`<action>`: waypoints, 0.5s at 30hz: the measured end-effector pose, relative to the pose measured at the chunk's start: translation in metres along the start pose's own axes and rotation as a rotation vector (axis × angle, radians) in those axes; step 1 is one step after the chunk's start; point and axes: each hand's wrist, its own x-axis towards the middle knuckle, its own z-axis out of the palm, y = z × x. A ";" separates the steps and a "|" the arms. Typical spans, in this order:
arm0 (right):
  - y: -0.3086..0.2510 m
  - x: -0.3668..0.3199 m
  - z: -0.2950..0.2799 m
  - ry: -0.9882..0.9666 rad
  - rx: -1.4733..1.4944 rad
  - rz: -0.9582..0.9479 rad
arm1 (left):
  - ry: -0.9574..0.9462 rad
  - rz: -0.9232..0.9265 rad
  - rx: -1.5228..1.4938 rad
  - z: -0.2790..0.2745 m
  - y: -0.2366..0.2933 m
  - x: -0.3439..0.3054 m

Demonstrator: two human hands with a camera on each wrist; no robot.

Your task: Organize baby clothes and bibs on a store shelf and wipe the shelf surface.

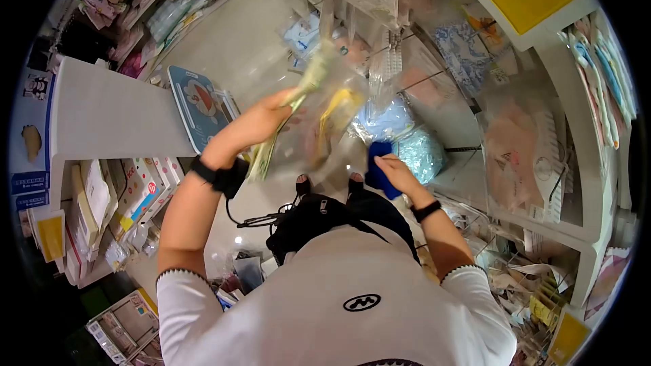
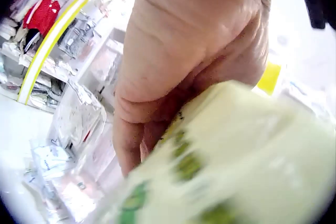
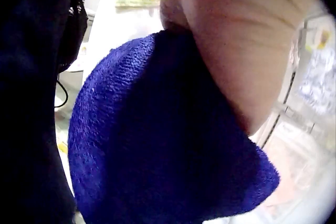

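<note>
Against the left hand (image 2: 186, 50) blurs a probable packet (image 2: 252, 150).

Probable packet (image 2: 247, 155) left of cloth (image 3: 168, 134)

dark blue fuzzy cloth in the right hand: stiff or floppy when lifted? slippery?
The dark blue fuzzy cloth is probably floppy: its edge bends in a soft curve from the right-hand grip. Its nubbly pile suggests it won't be slippery. Likely unbreakable too, since it looks all fabric.
</note>
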 end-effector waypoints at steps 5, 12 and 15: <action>-0.074 -0.060 -0.030 0.193 -0.422 -0.078 | -0.259 0.180 0.664 0.012 -0.021 0.048; -0.183 -0.028 0.009 0.563 -0.355 -0.400 | -0.421 0.087 0.874 0.018 -0.019 0.064; -0.177 0.010 0.030 0.562 -0.408 -0.157 | -0.457 0.356 0.789 0.005 -0.029 0.064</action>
